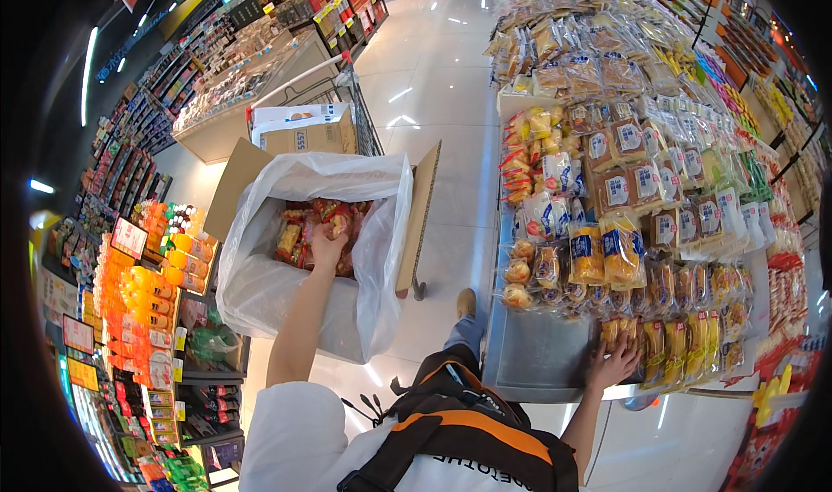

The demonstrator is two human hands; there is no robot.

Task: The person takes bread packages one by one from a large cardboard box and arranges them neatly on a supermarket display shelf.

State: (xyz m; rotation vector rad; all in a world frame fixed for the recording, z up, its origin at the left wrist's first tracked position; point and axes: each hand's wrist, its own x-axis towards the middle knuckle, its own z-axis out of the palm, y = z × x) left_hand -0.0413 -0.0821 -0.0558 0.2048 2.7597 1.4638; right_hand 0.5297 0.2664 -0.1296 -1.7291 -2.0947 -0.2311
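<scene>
My left hand [328,246] reaches down into an open cardboard box [421,222], its fingers around a red-wrapped snack packet [340,222]. More packets in red and clear wrapping [290,238] lie in the bottom of the box. A translucent plastic liner [305,310] is folded out over its walls. At the front edge of the display table, my right hand [614,363] touches a wrapped bread pack [617,331]. Its fingers lie spread over the pack; whether they grip it I cannot tell. Yellow-wrapped bread packs [676,352] stand in a row just right of that hand.
Bare metal tabletop [546,349] shows left of my right hand. Bagged breads [630,141] are piled farther back. Behind the box, a shopping cart [367,118] holds another carton [305,134]. Orange drink bottles [146,290] fill a shelf at left. A tiled aisle [448,186] runs between.
</scene>
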